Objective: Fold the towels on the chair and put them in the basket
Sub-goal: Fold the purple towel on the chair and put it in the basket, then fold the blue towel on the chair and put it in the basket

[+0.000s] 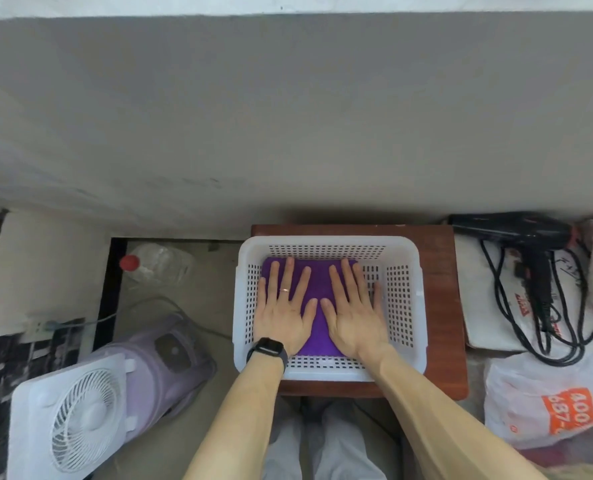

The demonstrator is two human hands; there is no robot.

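The folded purple towel (317, 306) lies flat on the bottom of the white basket (406, 296), which stands on a brown chair (442, 306). The left hand (281, 315) and the right hand (355, 315) rest side by side on top of the towel. Both hands are fully open with fingers spread, palms pressing down, gripping nothing.

Towel (317, 282) lies in basket (406, 296) — basket on chair (440, 306).
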